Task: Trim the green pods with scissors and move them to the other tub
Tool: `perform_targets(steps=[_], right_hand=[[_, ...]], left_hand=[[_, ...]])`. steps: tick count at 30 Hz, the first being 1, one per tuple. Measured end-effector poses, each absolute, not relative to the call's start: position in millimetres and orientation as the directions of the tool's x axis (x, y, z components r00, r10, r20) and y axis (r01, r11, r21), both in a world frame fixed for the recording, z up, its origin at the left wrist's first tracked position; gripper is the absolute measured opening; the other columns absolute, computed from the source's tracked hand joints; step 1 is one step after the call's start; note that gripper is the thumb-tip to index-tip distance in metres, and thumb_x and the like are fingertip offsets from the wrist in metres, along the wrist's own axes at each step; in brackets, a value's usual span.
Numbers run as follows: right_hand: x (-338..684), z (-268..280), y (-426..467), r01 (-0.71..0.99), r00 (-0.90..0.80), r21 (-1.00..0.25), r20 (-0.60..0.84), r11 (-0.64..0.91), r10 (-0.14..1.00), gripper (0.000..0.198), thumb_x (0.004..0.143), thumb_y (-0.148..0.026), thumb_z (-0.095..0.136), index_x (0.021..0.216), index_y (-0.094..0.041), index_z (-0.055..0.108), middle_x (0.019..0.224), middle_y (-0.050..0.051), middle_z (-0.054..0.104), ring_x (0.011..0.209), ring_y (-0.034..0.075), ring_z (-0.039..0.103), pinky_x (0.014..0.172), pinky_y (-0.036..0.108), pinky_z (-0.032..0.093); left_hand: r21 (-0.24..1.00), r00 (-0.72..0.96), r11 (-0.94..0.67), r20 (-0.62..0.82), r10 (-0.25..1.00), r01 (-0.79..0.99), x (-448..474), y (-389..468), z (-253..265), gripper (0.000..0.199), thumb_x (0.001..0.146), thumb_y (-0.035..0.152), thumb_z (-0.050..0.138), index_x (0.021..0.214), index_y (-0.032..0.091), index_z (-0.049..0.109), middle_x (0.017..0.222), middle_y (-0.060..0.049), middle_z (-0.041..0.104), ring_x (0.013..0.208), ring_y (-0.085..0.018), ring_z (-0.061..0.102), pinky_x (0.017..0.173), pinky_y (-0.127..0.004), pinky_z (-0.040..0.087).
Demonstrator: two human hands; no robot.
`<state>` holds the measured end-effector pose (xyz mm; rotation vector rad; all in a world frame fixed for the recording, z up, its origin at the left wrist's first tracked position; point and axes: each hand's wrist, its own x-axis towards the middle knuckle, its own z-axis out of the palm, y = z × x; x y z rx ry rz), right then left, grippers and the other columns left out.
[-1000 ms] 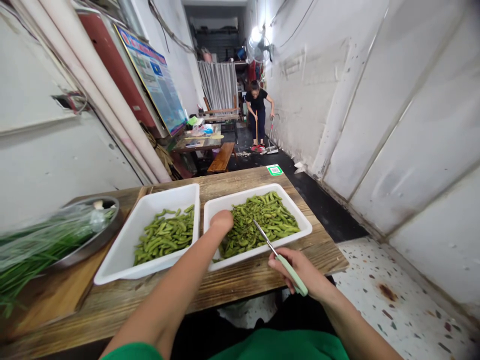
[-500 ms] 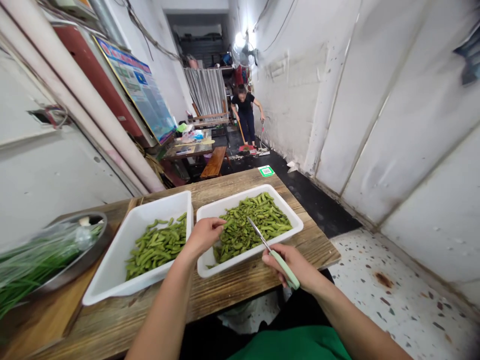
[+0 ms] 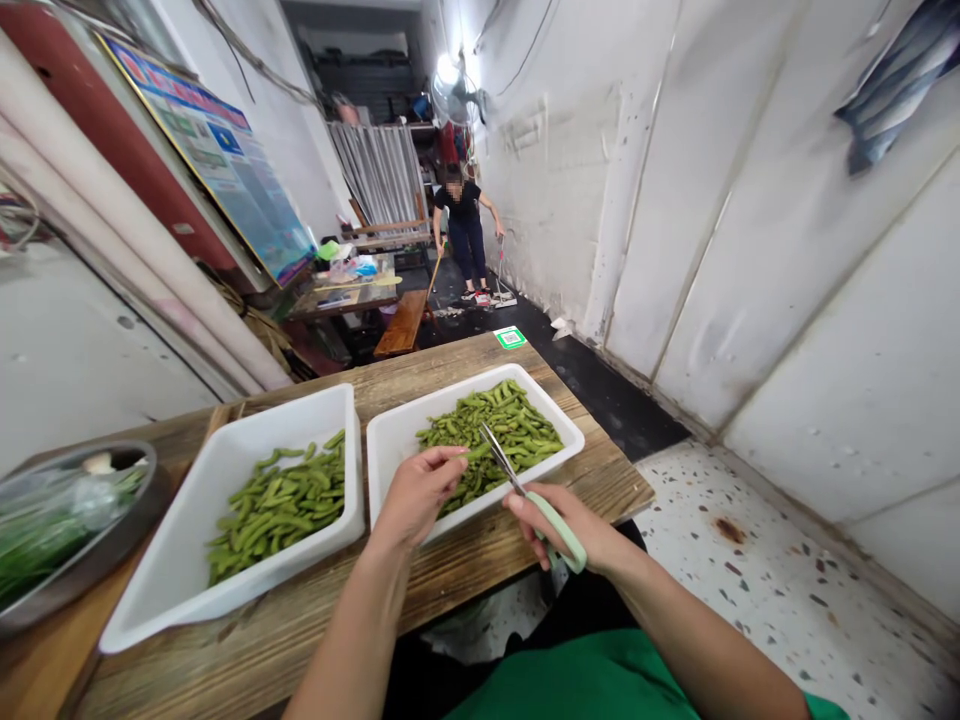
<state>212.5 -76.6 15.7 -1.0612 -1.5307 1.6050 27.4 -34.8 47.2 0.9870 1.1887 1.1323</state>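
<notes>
Between the thumb and fingers of my left hand (image 3: 424, 490) is a green edamame pod (image 3: 475, 453), held over the right white tray (image 3: 574, 437). My right hand (image 3: 559, 522) grips scissors (image 3: 544, 505) with pale green handles; their blades are parted, close to the pod's end. Many pods (image 3: 517, 410) fill the right tray beneath both hands. To the left, a second white tray (image 3: 187, 550) holds another heap of edamame pods (image 3: 289, 505).
A steel bowl (image 3: 146, 510) with bagged green stalks stands at the left on the wooden table (image 3: 247, 650). A green QR card (image 3: 511, 338) lies at the far edge. Beyond, a person (image 3: 463, 225) holds a long-handled tool near a bench (image 3: 405, 322).
My left hand has picked up a pod and brought it to the scissors, whose blades have opened. The view has turned slightly right. The person behind has shifted the long-handled tool.
</notes>
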Motion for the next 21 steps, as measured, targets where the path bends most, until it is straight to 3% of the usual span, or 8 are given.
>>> perform_targets(steps=[10,13,17,21], right_hand=[[214.8,13.4,-74.3,0.044,-0.423,-0.991,-0.134,-0.127,0.896,0.043,0.074,-0.057,0.058,0.063,-0.018,0.043,0.046,-0.009,0.040,0.029,0.004,0.036,0.027,0.015,0.031],[214.0,8.5,-72.8,0.014,-0.415,-0.990,-0.134,-0.141,0.900,0.042,0.072,-0.057,0.060,0.068,-0.017,0.046,0.046,-0.009,0.039,0.030,0.003,0.035,0.027,0.015,0.031],[211.5,3.2,-73.7,0.007,-0.476,-0.986,-0.152,-0.169,0.866,0.040,0.072,-0.055,0.061,0.080,-0.017,0.051,0.047,-0.010,0.038,0.031,0.004,0.036,0.028,0.014,0.031],[211.0,-0.4,-75.2,0.021,-0.455,-0.983,-0.170,-0.180,0.874,0.042,0.073,-0.058,0.058,0.081,-0.017,0.050,0.050,-0.009,0.037,0.035,0.005,0.038,0.030,0.015,0.034]], left_hand=[[0.961,0.072,0.231,-0.222,0.972,-0.150,28.0,-34.5,45.4,0.028,0.055,0.022,0.073,0.078,0.009,0.063,0.042,0.009,0.038,0.039,-0.002,0.027,0.039,-0.017,0.014],[0.948,0.084,0.220,-0.206,0.975,-0.231,27.5,-31.2,40.8,0.031,0.057,0.027,0.076,0.078,0.010,0.062,0.050,0.006,0.047,0.044,-0.002,0.037,0.040,-0.015,0.022],[0.928,0.028,0.187,-0.188,0.982,-0.321,28.6,-28.8,36.8,0.033,0.057,0.032,0.078,0.074,0.013,0.057,0.071,-0.001,0.061,0.064,-0.010,0.060,0.047,-0.016,0.038],[0.930,-0.114,0.084,-0.132,0.985,-0.359,27.1,-27.1,36.5,0.035,0.056,0.030,0.079,0.067,0.014,0.049,0.084,-0.003,0.064,0.072,-0.013,0.064,0.048,-0.016,0.039]])
